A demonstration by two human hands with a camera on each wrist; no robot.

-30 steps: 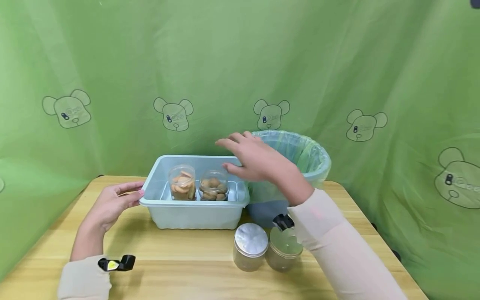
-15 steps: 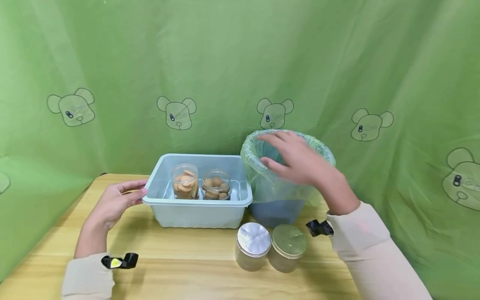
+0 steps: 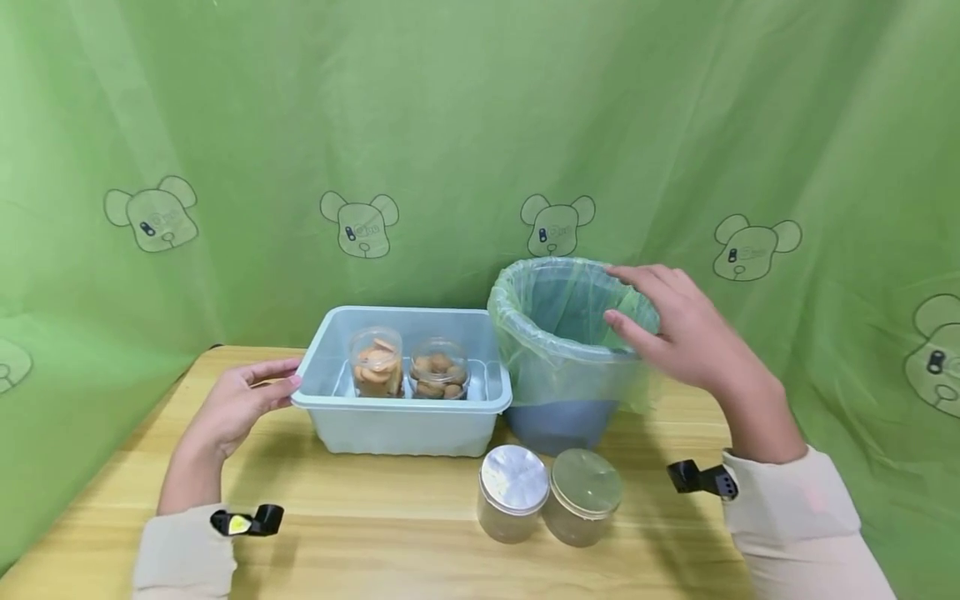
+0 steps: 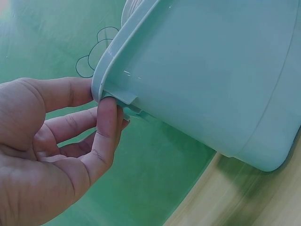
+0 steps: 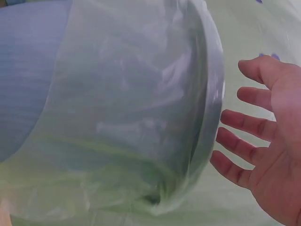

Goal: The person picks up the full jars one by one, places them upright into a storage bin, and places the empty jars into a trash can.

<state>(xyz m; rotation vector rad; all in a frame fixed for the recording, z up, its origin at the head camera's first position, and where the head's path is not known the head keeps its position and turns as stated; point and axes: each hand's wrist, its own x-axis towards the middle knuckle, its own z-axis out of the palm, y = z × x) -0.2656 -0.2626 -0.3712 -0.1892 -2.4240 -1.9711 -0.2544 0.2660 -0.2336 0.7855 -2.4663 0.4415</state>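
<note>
A light blue plastic tub (image 3: 397, 429) stands on the wooden table (image 3: 360, 517). Inside it are two clear jars of biscuits (image 3: 377, 363) (image 3: 439, 368). My left hand (image 3: 288, 377) pinches the tub's left rim; in the left wrist view its fingers (image 4: 107, 117) curl under the tub's lip (image 4: 113, 70). A blue waste bin (image 3: 558, 421) with a green bag liner stands to the right of the tub. My right hand (image 3: 622, 293) hovers at the bin's right rim, fingers spread and holding nothing. In the right wrist view its open palm (image 5: 263, 141) is just beside the bin's rim (image 5: 214, 94).
Two lidded jars (image 3: 513, 492) (image 3: 583, 496) stand side by side on the table in front of the bin. A green cloth backdrop printed with bear heads (image 3: 360, 223) hangs behind and around the table.
My right hand has swept rightward from above the tub, across the bin's mouth, to the bin's right rim. My left hand has stayed on the tub's rim.
</note>
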